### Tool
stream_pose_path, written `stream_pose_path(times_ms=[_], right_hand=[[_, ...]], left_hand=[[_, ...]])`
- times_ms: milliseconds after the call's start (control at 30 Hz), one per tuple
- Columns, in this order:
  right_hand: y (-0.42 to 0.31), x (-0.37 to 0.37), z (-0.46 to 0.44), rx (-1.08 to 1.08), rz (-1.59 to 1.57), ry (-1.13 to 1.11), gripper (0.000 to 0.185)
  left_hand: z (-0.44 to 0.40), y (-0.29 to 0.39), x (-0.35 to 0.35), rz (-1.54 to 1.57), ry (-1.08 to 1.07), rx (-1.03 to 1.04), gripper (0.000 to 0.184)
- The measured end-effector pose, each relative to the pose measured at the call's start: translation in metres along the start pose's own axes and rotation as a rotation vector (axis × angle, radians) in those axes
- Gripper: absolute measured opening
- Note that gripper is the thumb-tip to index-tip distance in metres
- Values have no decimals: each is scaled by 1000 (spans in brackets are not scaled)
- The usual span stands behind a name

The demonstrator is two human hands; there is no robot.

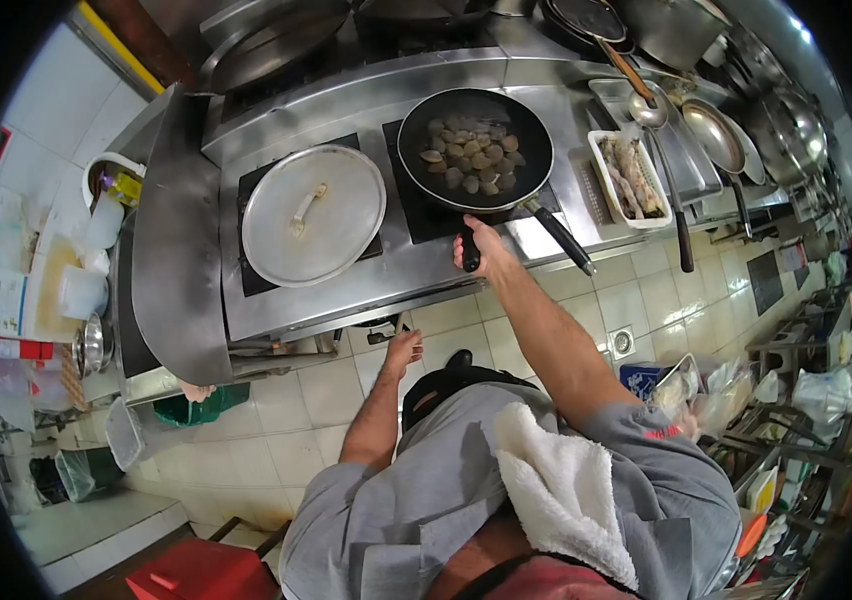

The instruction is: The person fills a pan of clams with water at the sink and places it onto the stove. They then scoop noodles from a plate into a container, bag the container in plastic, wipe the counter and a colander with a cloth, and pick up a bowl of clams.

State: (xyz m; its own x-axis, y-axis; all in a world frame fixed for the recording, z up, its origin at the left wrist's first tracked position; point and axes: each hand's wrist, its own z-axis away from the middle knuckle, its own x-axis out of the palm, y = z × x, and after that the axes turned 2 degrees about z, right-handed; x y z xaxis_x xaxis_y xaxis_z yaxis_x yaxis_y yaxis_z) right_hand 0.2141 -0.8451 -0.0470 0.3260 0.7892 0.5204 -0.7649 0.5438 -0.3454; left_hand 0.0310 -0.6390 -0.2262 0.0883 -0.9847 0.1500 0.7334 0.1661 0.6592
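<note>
Though two hands [406,350] [486,248], one clam pan [534,122].

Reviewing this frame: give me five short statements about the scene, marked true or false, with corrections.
1. The right hand grips a black handle. True.
2. Clam-like pieces lie in the black pan. True.
3. A lid covers the pan. False: the lid lies to the pan's left.
4. The left hand holds the lid. False: the left hand is apart from it.
5. The white basket is empty. False: the basket holds pale food pieces.
</note>
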Motion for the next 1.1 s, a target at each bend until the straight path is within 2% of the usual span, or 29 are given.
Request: stream_pose_path(times_ms=[133, 200, 233, 300, 367, 433, 500, 567, 600, 700, 733, 767, 800, 833, 867, 900, 933, 967, 1000, 1033, 1067, 1100], right_hand=[[10, -1, 17, -130, -18, 8, 40], [24, -13, 33, -24, -154, -288, 40], [34, -16, 44, -35, -161, -296, 40], [58, -23, 70, -55, -49, -261, 38], [79, -40, 117, -181, 181, -374, 25], [99, -74, 159, -265, 319, -287, 21], [121, -124, 195, -357, 355, -186, 31], [143, -181, 234, -479, 394, -1, 49], [149, -212, 254, -529, 336, 72, 49], [191, -308, 309, -695, 581, 585, 67], [190, -320, 353, -660, 593, 626, 72], [198, -340, 380, -696, 574, 774, 72], [204, -348, 419, -874, 635, 943, 68], [210, -352, 458, -946, 766, 1172, 66], [210, -327, 514, -801, 843, 1387, 62], [217, -329, 545, -770, 871, 1594, 55], [220, -318, 584, -835, 816, 1723, 46], [229, -327, 613, -995, 794, 1875, 52], [236, -313, 651, -979, 711, 2005, 49], [246, -312, 686, -1108, 814, 2235, 45], [257, -311, 719, -1059, 650, 2397, 43], [270, -305, 758, -1103, 656, 2590, 41]], left_hand=[[23, -1, -16, 9, 60, 14, 31], [34, -10, -26, 5, 64, 20, 31], [37, -19, -32, 7, 68, 15, 30], [43, -38, -42, -11, 88, 15, 30], [49, -53, -45, -45, 91, -40, 30], [61, -63, -39, -144, 85, -99, 31], [69, -73, -32, -263, 21, -88, 31], [68, -84, -26, -363, -75, -117, 31], [63, -93, -27, -436, -108, -139, 30], [49, -97, -5, -788, -264, -152, 27], [41, -94, 3, -889, -326, -150, 26], [30, -94, 14, -970, -382, -149, 24], [18, -92, 27, -1035, -428, -143, 22], [4, -89, 37, -1090, -452, -136, 20], [-9, -86, 53, -1125, -459, -122, 19], [-22, -80, 68, -1142, -454, -109, 17], [-35, -73, 88, -1145, -452, -96, 15], [-49, -64, 112, -1142, -511, -107, 14], [-68, -50, 140, -1159, -680, -202, 15], [-86, -30, 165, -1169, -834, -302, 16], [-97, -25, 191, -1272, -746, -172, 16], [-100, -23, 217, -1365, -653, -40, 16]])
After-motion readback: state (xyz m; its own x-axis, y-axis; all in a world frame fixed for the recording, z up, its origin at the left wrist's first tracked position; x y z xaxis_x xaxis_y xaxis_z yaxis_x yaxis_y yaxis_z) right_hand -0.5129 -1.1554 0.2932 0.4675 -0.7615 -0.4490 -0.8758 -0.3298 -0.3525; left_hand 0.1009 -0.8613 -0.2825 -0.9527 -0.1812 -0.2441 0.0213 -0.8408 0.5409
